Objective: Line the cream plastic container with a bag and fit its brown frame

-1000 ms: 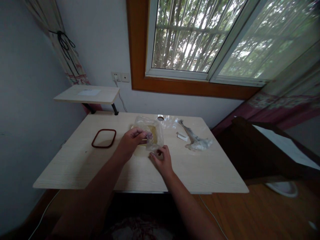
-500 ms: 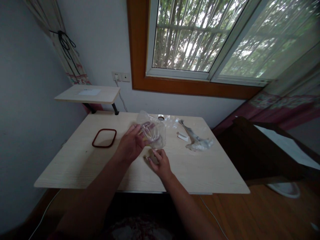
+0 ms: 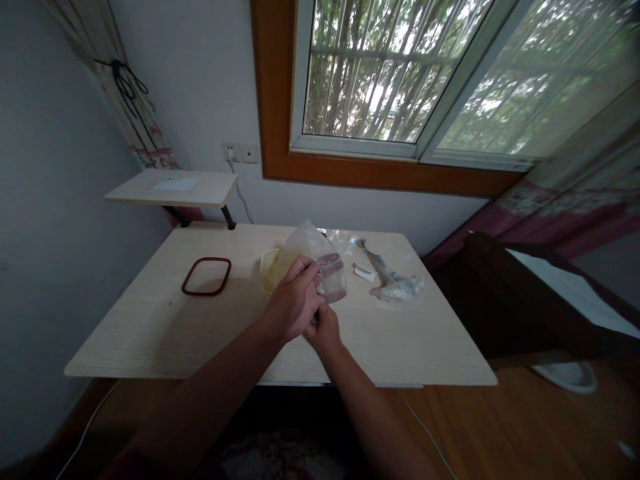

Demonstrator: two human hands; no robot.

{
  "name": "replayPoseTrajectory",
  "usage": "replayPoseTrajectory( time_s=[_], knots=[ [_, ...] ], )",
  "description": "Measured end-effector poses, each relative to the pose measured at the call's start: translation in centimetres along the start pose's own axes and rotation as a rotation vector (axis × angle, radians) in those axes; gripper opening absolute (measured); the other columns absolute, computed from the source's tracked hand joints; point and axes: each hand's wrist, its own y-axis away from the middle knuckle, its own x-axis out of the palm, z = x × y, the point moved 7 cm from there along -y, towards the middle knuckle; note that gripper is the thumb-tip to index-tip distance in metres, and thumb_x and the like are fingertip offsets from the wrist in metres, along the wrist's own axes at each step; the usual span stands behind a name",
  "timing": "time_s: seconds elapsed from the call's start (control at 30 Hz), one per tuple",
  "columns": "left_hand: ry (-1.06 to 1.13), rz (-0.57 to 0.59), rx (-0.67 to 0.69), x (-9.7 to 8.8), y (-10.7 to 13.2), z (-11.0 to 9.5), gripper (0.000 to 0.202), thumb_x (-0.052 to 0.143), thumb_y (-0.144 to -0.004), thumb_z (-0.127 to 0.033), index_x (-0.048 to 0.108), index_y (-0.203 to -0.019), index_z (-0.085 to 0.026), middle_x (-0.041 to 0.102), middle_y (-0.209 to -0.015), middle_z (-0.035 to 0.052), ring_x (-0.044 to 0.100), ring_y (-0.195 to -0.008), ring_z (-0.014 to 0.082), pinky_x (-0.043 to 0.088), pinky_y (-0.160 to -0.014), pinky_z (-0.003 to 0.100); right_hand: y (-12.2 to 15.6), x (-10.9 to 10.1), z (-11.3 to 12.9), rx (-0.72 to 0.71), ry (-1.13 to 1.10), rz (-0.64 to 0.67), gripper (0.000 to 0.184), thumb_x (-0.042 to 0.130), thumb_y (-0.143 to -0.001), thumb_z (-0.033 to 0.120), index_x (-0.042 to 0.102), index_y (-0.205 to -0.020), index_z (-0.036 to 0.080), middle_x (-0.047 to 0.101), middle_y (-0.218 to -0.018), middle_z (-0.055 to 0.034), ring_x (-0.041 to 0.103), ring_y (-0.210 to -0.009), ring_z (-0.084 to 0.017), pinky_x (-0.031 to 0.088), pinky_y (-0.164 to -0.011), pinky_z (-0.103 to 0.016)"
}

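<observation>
A clear plastic bag [image 3: 309, 239] is held up over the middle of the desk. My left hand [image 3: 295, 300] is closed on its lower part, and finger-like pink shapes show through the film. Just below, my right hand [image 3: 324, 330] is closed against the bag's lower edge; its fingertips are largely hidden. Partly covered by the bag and my left hand, a pale yellowish squarish container [image 3: 267, 270] stands on the desk. To the left lies a dark red rounded-square rim [image 3: 207, 294], the desk showing through its middle.
Crumpled clear plastic [image 3: 397, 287] and a small white strip [image 3: 364, 272] lie on the right of the desk [image 3: 400, 347]. A raised shelf [image 3: 210, 190] holding a paper sheet stands at the back left. A dark piece of furniture [image 3: 530, 313] is beyond the right edge.
My left hand has moved right and closed further on the bag. My right hand has come up against it and its fingers have closed. The pale container has come into view behind.
</observation>
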Motion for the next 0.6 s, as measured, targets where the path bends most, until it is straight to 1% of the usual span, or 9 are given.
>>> replayPoseTrajectory(
  time_s=[0.07,0.13,0.23,0.3,0.4,0.5,0.57,0.6],
  knots=[
    [0.016,0.003,0.025,0.3,-0.2,-0.8,0.018,0.063,-0.09,-0.023,0.046,-0.085,-0.02,0.062,-0.136,0.0101,0.055,-0.132,0.0303,0.045,-0.104,0.063,0.0,0.1,-0.1,0.026,-0.013,0.015,0.038,0.061,-0.088,0.036,0.056,-0.122,0.02,0.07,-0.09,-0.005,0.065,-0.072,-0.018,0.053,-0.063,-0.029],
    [0.021,0.015,0.067,0.5,-0.4,-2.0,0.015,0.061,-0.092,-0.023,0.047,-0.088,-0.02,0.061,-0.136,0.009,0.055,-0.132,0.0295,0.045,-0.104,0.064,-0.1,0.1,-0.2,0.03,-0.013,-0.001,0.05,0.061,-0.089,0.034,0.049,-0.136,0.02,0.067,-0.087,-0.0031,0.063,-0.069,-0.017,0.052,-0.063,-0.028],
    [0.01,0.042,0.137,0.6,-0.4,-4.0,0.009,0.057,-0.095,-0.024,0.05,-0.091,-0.02,0.061,-0.138,0.0074,0.056,-0.132,0.0276,0.046,-0.105,0.061,-0.1,0.0,-0.2,-0.016,0.004,-0.058,0.064,0.06,-0.092,0.031,0.035,-0.15,0.022,0.062,-0.083,-0.0004,0.06,-0.068,-0.016,0.052,-0.062,-0.028],
    [0.005,0.038,0.178,0.2,-0.4,-5.3,0.006,0.054,-0.097,-0.024,0.053,-0.092,-0.02,0.062,-0.137,0.0069,0.057,-0.13,0.0263,0.048,-0.106,0.057,-0.1,-0.2,0.1,-0.07,0.009,-0.092,0.067,0.061,-0.093,0.029,0.032,-0.152,0.024,0.06,-0.084,-0.0005,0.059,-0.071,-0.017,0.053,-0.064,-0.03],
    [0.009,-0.033,0.257,-1.5,-0.2,-7.5,0.012,0.05,-0.098,-0.025,0.06,-0.098,-0.019,0.066,-0.13,0.0083,0.063,-0.123,0.0233,0.054,-0.101,0.044,-0.2,-0.7,0.7,-0.14,0.016,-0.137,0.069,0.064,-0.092,0.026,0.032,-0.153,0.028,0.058,-0.091,-0.0034,0.059,-0.08,-0.019,0.055,-0.069,-0.034],
    [0.016,-0.144,0.364,-4.3,0.1,-9.9,0.022,0.046,-0.099,-0.027,0.065,-0.1,-0.016,0.072,-0.115,0.009,0.07,-0.105,0.0186,0.058,-0.09,0.03,-0.3,-1.2,1.1,-0.143,0.02,-0.162,0.069,0.065,-0.092,0.024,0.033,-0.153,0.03,0.056,-0.1,-0.0071,0.058,-0.088,-0.022,0.056,-0.072,-0.038],
    [0.029,-0.212,0.439,-6.3,0.4,-11.6,0.024,0.045,-0.098,-0.026,0.067,-0.097,-0.016,0.074,-0.103,0.0066,0.072,-0.094,0.0155,0.059,-0.084,0.025,-0.4,-1.4,1.2,-0.132,0.01,-0.171,0.069,0.065,-0.092,0.023,0.035,-0.153,0.031,0.055,-0.103,-0.0079,0.057,-0.091,-0.022,0.057,-0.072,-0.038],
    [0.031,-0.241,0.46,-7.4,0.6,-12.4,0.023,0.046,-0.098,-0.025,0.068,-0.096,-0.016,0.075,-0.099,0.0053,0.071,-0.092,0.0146,0.059,-0.083,0.024,-0.4,-1.5,1.2,-0.128,0.004,-0.172,0.069,0.065,-0.092,0.023,0.035,-0.153,0.031,0.054,-0.103,-0.008,0.057,-0.091,-0.023,0.057,-0.072,-0.038]
  ],
)
